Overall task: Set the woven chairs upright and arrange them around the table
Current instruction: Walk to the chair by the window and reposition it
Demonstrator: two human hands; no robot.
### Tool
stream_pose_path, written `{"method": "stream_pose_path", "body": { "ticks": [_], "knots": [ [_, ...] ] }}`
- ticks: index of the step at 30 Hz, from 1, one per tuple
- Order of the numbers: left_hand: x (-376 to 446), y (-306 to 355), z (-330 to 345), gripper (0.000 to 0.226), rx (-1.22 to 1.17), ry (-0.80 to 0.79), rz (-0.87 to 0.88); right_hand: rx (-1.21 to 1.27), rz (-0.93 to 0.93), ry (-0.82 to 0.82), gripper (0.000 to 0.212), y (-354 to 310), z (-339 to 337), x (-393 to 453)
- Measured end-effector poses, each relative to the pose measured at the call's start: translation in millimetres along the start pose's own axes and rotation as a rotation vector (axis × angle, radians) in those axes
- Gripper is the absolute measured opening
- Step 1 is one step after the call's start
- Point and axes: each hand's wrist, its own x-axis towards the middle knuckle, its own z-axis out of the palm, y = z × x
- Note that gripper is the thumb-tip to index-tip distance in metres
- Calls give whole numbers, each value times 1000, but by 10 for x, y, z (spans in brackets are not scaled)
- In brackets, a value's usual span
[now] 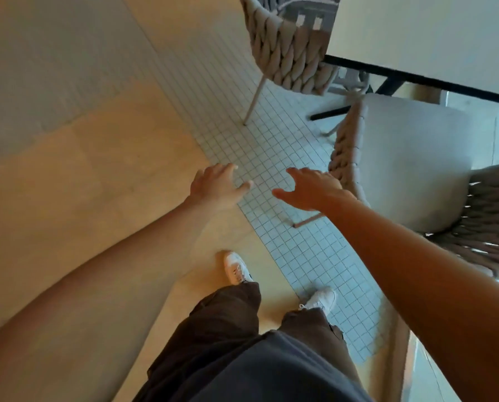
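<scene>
Two woven beige chairs stand upright beside a pale table (pixel 434 39) with a black edge at the upper right. The far chair (pixel 289 53) has its braided back toward me and is pushed under the table. The near chair (pixel 410 161) shows a grey seat cushion and woven arms at the right. My right hand (pixel 309 188) hovers with fingers spread, just left of the near chair's woven arm, whether touching it I cannot tell. My left hand (pixel 218 184) is open over the floor, holding nothing.
A strip of small white mosaic tiles (pixel 271 158) runs diagonally between wooden floor boards (pixel 83 175). The table's black legs (pixel 344 107) stand on the tiles. My white shoes (pixel 236 268) and dark trousers are at the bottom.
</scene>
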Motion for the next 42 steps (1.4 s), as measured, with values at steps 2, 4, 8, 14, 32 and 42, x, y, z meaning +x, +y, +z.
{"method": "stream_pose_path", "body": {
  "ticks": [2, 4, 8, 14, 32, 42],
  "knots": [
    [88, -230, -196, 72, -7, 23, -9, -8, -3, 8, 94, -181, -186, 172],
    [185, -450, -386, 74, -11, 38, -18, -28, -16, 19, 95, -353, -376, 349],
    [407, -760, -695, 75, -9, 76, -25, -89, -16, 15, 97, -586, -722, 701],
    [951, -1020, -1133, 77, 16, 137, -19, -140, -60, 22, 101, -725, -1206, 1388],
    [3189, -1448, -2366, 77, -12, 140, -101, -196, -104, -17, 104, -875, -2886, 3657],
    [4528, -1983, -3003, 77, 11, 83, 5, -155, -36, 21, 101, -1189, -3541, 4755]
  ]
}}
